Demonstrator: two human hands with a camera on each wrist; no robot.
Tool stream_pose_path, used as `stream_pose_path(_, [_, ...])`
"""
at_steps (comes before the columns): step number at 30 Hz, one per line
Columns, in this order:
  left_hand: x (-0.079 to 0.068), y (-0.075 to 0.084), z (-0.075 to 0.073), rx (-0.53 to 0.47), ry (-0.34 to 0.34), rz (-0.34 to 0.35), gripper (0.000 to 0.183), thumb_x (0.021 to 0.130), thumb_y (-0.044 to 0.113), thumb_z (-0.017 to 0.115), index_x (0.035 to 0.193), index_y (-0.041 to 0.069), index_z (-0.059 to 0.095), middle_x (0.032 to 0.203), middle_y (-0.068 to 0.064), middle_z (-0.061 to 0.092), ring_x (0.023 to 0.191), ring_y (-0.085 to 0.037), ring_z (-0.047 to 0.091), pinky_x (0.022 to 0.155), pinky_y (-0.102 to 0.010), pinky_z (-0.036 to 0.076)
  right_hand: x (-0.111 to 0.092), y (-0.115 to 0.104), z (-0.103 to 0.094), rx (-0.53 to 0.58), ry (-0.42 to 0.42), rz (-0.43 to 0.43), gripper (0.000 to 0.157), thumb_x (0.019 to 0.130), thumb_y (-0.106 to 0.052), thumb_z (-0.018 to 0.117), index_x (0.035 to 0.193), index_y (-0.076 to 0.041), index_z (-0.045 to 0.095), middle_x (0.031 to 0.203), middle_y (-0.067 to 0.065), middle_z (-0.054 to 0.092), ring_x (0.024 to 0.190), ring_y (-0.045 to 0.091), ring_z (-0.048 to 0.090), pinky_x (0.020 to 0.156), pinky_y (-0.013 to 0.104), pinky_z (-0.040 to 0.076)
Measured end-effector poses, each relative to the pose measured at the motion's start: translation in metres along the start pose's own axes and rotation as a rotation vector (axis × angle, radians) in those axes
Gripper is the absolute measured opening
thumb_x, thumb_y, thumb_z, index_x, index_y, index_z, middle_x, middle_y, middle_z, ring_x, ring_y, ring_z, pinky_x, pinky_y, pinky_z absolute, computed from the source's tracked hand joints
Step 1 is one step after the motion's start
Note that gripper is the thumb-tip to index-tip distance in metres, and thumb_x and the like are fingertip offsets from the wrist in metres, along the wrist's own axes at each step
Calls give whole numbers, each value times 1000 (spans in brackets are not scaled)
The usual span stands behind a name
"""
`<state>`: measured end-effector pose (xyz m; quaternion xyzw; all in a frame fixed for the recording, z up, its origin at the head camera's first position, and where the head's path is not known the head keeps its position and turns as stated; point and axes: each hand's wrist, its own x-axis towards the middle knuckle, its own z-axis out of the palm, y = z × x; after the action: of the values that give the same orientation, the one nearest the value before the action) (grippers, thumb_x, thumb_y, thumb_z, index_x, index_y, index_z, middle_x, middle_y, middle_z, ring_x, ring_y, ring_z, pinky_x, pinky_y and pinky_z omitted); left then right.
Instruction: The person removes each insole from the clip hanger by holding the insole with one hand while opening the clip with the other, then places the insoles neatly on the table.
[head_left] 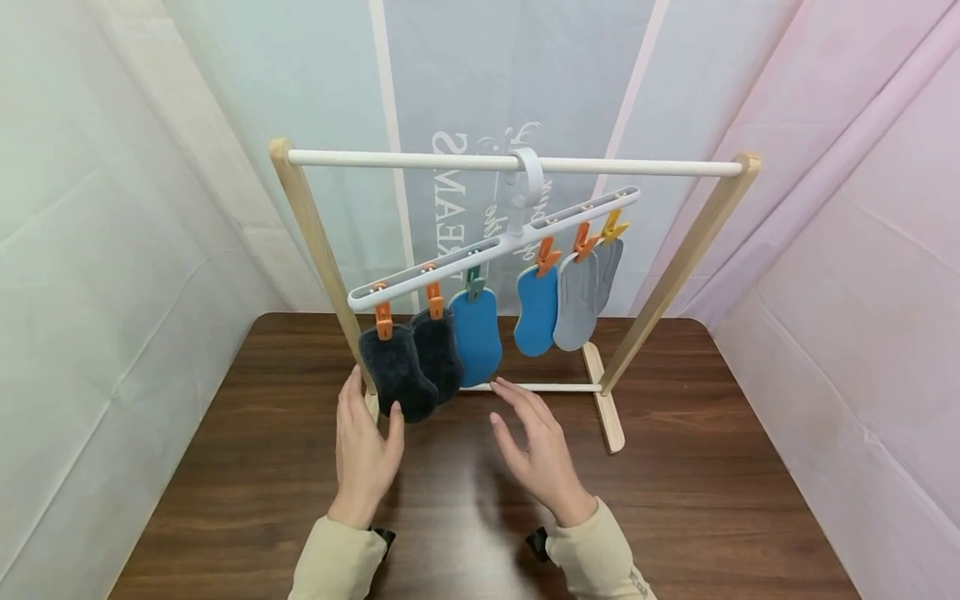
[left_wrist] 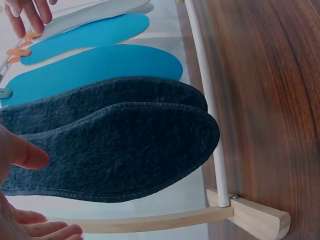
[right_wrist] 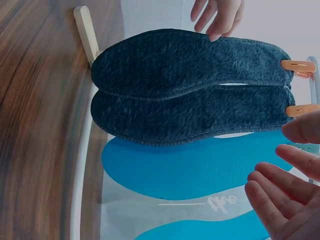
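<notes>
Several insoles hang by clips from a white hanger (head_left: 457, 265). At the left end are two dark fuzzy insoles, the front one (head_left: 397, 375) and the one behind it (head_left: 441, 354). My left hand (head_left: 365, 450) is beside the front dark insole, thumb and fingers apart; I cannot tell whether it touches. My right hand (head_left: 542, 458), fingers spread and holding nothing, is below the blue insoles, nearest the left blue insole (head_left: 477, 337). Further right hang another blue insole (head_left: 537, 312) and two grey insoles, the nearer one (head_left: 576, 304) partly covering the other (head_left: 609, 275).
The hanger's hook (head_left: 529, 179) sits over the white top bar (head_left: 420, 160) of a wooden rack (head_left: 678, 267). The rack stands on a brown wooden table (head_left: 690, 500). Orange clips (head_left: 384, 322), a green clip (head_left: 476, 283) and a yellow clip (head_left: 613, 227) grip the insoles. Pale curtains surround the table.
</notes>
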<state>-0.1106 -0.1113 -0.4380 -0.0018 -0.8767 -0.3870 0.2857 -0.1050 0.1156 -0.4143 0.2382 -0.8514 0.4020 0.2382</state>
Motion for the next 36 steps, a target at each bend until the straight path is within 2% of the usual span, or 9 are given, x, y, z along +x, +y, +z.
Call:
stream_pose_path(5, [5, -2, 3, -42, -66, -77, 79, 93, 24, 63, 153, 4, 15, 152, -23, 28, 137, -40, 32, 108, -59, 31, 1, -3, 3, -5, 7, -7, 41, 90, -7, 65, 131, -7, 57, 133, 8, 58, 122, 22, 55, 99, 36, 47])
stream_pose_path(8, [7, -3, 6, -79, -76, -99, 78, 95, 28, 61, 153, 5, 14, 153, -22, 27, 139, -39, 31, 109, -59, 30, 0, -2, 5, -11, 7, -8, 41, 90, -7, 66, 130, -6, 57, 133, 6, 57, 122, 21, 55, 99, 36, 48])
stream_pose_path(12, [8, -3, 8, -124, -56, -86, 74, 95, 23, 61, 151, 3, 19, 145, -23, 37, 132, -37, 41, 104, -56, 37, -2, -1, 6, -7, 5, -7, 40, 90, -7, 66, 129, -4, 57, 134, 6, 57, 123, 21, 55, 99, 35, 47])
stream_pose_path(16, [8, -5, 10, -144, -31, -54, 67, 93, 11, 62, 148, -1, 25, 132, -25, 47, 116, -37, 54, 91, -54, 47, -1, -2, 6, -1, 0, 5, 40, 91, -9, 65, 129, -5, 58, 133, 5, 57, 123, 19, 54, 100, 34, 46])
stream_pose_path(19, [7, -6, 12, -128, -9, -29, 56, 92, 4, 61, 141, -5, 34, 121, -26, 53, 105, -38, 58, 84, -53, 50, 1, -4, 7, 14, -7, 2, 40, 91, -9, 65, 130, -6, 57, 133, 7, 57, 123, 20, 54, 100, 34, 47])
stream_pose_path(22, [6, -7, 12, -90, 6, -15, 38, 91, 0, 60, 126, -7, 46, 107, -25, 60, 96, -38, 61, 79, -51, 52, 5, -7, 8, 69, -32, 6, 40, 93, -10, 63, 132, -8, 55, 134, 9, 56, 124, 21, 54, 102, 33, 46])
stream_pose_path(26, [4, -6, 11, -54, -15, -18, 19, 93, 0, 57, 110, -5, 53, 95, -22, 62, 89, -37, 62, 74, -50, 52, 13, -13, 10, 148, -72, 4, 40, 95, -11, 60, 135, -8, 53, 135, 11, 55, 123, 24, 54, 102, 31, 45])
stream_pose_path(29, [1, -5, 10, -48, -38, -17, 17, 94, 0, 55, 110, -4, 54, 98, -22, 62, 90, -37, 62, 74, -50, 51, 19, -17, 11, 196, -87, 9, 39, 96, -12, 59, 134, -9, 53, 135, 9, 55, 121, 22, 55, 100, 29, 46])
stream_pose_path(36, [-2, -8, 9, -71, -40, 10, 39, 93, -4, 53, 131, -3, 47, 121, -26, 58, 109, -40, 60, 88, -54, 50, 48, -34, 11, 409, -149, -5, 41, 96, -10, 59, 136, -6, 51, 137, 8, 53, 124, 22, 53, 103, 31, 44])
